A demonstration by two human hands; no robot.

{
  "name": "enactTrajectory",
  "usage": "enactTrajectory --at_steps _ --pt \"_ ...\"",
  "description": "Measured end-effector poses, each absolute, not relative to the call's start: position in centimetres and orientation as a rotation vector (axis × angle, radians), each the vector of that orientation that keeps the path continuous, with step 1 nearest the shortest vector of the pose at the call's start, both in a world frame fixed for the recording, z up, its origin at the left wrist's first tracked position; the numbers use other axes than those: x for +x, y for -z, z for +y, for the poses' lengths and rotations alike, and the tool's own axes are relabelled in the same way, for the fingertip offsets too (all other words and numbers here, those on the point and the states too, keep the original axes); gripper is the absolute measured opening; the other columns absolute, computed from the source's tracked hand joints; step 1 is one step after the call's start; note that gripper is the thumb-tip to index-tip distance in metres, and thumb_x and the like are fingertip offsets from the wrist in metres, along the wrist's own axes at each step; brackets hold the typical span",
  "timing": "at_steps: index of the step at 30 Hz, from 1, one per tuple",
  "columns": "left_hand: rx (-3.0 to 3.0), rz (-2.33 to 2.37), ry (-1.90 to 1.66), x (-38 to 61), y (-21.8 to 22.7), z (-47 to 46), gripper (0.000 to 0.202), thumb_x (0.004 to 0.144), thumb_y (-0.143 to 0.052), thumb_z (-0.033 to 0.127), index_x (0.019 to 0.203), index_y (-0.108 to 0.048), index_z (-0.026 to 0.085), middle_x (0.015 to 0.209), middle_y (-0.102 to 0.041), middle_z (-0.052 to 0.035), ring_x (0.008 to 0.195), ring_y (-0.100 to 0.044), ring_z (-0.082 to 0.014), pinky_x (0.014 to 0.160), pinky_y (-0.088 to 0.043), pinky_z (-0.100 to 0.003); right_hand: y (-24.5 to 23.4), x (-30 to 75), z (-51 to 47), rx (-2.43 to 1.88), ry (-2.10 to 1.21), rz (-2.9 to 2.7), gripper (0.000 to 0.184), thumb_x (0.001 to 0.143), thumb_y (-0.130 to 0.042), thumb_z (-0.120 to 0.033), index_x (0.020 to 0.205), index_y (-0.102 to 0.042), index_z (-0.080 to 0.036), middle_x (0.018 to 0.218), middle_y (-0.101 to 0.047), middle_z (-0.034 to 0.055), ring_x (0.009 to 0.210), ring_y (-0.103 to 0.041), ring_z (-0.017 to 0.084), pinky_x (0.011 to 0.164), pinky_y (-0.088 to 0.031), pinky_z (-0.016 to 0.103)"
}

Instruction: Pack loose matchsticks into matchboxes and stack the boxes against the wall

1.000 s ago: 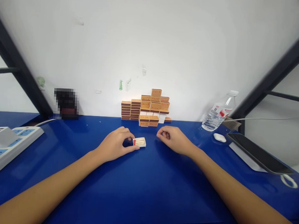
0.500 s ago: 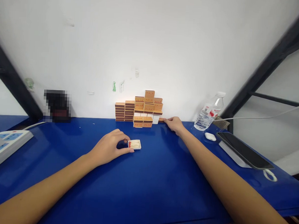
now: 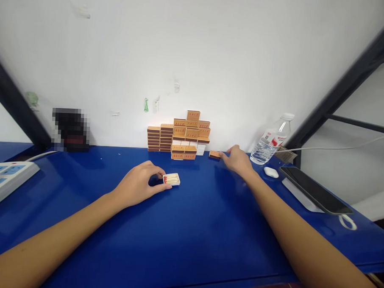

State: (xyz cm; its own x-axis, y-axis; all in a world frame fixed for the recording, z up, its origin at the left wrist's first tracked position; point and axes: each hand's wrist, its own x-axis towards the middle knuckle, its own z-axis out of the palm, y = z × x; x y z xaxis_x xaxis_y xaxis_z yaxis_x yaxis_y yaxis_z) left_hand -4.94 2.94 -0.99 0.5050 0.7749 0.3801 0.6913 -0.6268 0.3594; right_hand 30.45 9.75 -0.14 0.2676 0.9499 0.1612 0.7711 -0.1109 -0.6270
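My left hand [image 3: 138, 183] rests on the blue table [image 3: 188, 228] with thumb and fingers pinched on the left end of a small open tray of red-tipped matches [image 3: 171, 179]. My right hand [image 3: 238, 160] reaches to the back of the table and its fingertips grip a single orange matchbox sleeve [image 3: 215, 154] lying flat beside it. A stack of orange matchboxes [image 3: 179, 135] stands against the white wall just left of that sleeve.
A water bottle [image 3: 270, 143], a white earbud case [image 3: 271, 172] and a dark phone on a stand [image 3: 315, 195] sit at the right. A white power strip [image 3: 6, 178] lies at the far left. Black frame bars slant on both sides.
My right hand went from near the match tray to the back of the table, then drew a matchbox sleeve away from the stack to the right. My left hand stays on the tray.
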Motion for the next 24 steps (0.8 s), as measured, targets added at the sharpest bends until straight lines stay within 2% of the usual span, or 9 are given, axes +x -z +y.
enactTrajectory --at_steps 3,5,7,10,18,24 --pt "2.594 1.246 -0.791 -4.8 1.1 2.9 0.034 0.089 -0.074 0.055 0.103 -0.077 0.024 0.095 -0.071 -0.0047 0.086 -0.066 -0.0214 0.075 -0.052 -0.035 0.1 26.8 8.5 -1.75 -0.376 -1.869 0.017 0.089 -0.077 -0.036 0.089 -0.073 -0.02 0.071 -0.066 0.0017 0.066 -0.057 0.016 0.064 -0.038 0.026" --pt "2.612 1.238 -0.793 -4.8 1.2 2.9 0.032 0.09 -0.074 0.054 0.103 -0.076 0.024 0.094 -0.07 -0.0049 0.085 -0.065 -0.0213 0.075 -0.052 -0.035 0.5 23.8 7.9 -1.469 -0.254 -2.312 0.018 0.097 -0.066 -0.033 0.109 -0.074 -0.022 0.078 -0.071 0.0024 0.07 -0.062 0.018 0.067 -0.04 0.027" --pt "2.636 1.231 -0.784 -4.8 1.2 2.9 0.033 0.09 -0.074 0.053 0.103 -0.076 0.023 0.093 -0.07 -0.0049 0.085 -0.065 -0.0217 0.075 -0.052 -0.035 1.0 21.3 7.8 -1.437 -0.058 -2.416 0.026 0.101 -0.06 -0.029 0.123 -0.07 -0.02 0.096 -0.076 0.0084 0.084 -0.067 0.021 0.072 -0.041 0.029" --pt "2.654 1.233 -0.772 -4.7 1.1 2.8 0.034 0.09 -0.074 0.053 0.106 -0.076 0.023 0.093 -0.07 -0.0052 0.086 -0.065 -0.0222 0.075 -0.051 -0.035 1.5 19.7 8.2 -1.484 -0.016 -2.394 0.025 0.103 -0.054 -0.025 0.122 -0.068 -0.016 0.111 -0.075 0.0152 0.094 -0.068 0.025 0.076 -0.042 0.031" --pt "2.663 1.212 -0.75 -4.6 0.8 2.5 0.031 0.09 -0.076 0.05 0.104 -0.075 0.022 0.091 -0.071 -0.0042 0.087 -0.065 -0.023 0.074 -0.051 -0.035 1.4 21.0 8.7 -1.459 -0.233 -2.363 0.009 0.101 -0.061 -0.024 0.1 -0.066 -0.017 0.084 -0.069 0.0041 0.071 -0.059 0.016 0.065 -0.037 0.026" --pt "2.667 1.224 -0.798 -4.7 1.0 2.9 0.033 0.09 -0.076 0.05 0.106 -0.075 0.022 0.092 -0.073 -0.0036 0.089 -0.065 -0.0226 0.076 -0.051 -0.036 -0.2 21.5 6.1 -1.249 -0.49 -2.333 0.018 0.105 -0.054 -0.032 0.099 -0.062 -0.018 0.067 -0.053 -0.0048 0.061 -0.047 0.013 0.06 -0.034 0.026"
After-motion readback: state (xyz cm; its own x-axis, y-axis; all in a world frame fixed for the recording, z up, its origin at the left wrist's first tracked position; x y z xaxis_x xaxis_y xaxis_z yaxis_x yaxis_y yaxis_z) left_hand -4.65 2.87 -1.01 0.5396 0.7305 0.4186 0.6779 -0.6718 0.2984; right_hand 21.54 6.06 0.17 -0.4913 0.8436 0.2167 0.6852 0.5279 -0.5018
